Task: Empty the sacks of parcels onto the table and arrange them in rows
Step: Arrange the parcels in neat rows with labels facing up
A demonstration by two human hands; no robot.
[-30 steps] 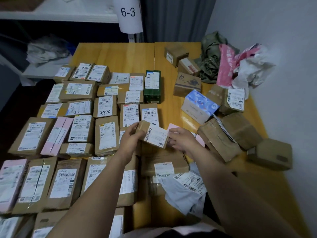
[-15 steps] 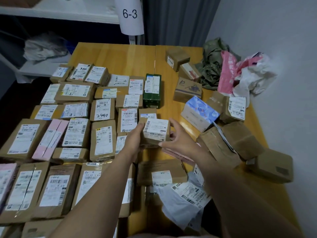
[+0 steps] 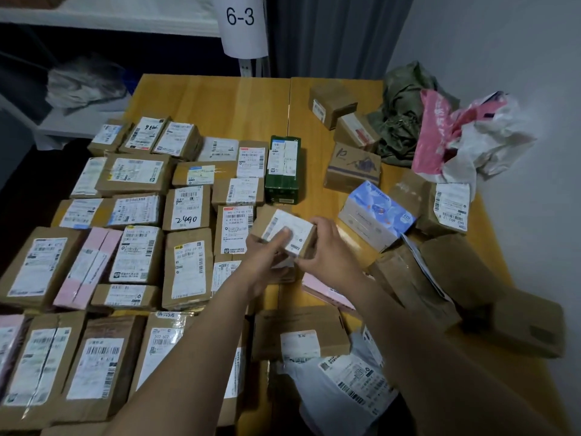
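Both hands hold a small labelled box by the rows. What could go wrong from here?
1. The small box, gripped by the left hand and right hand, may nudge the packed parcels near the green box out of line.
2. The brown box at the right edge of the table might be knocked off.

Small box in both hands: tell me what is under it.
Under the small box, held by the left hand and right hand, part of a brown parcel shows. The hands cover most of it, so contact cannot be told.
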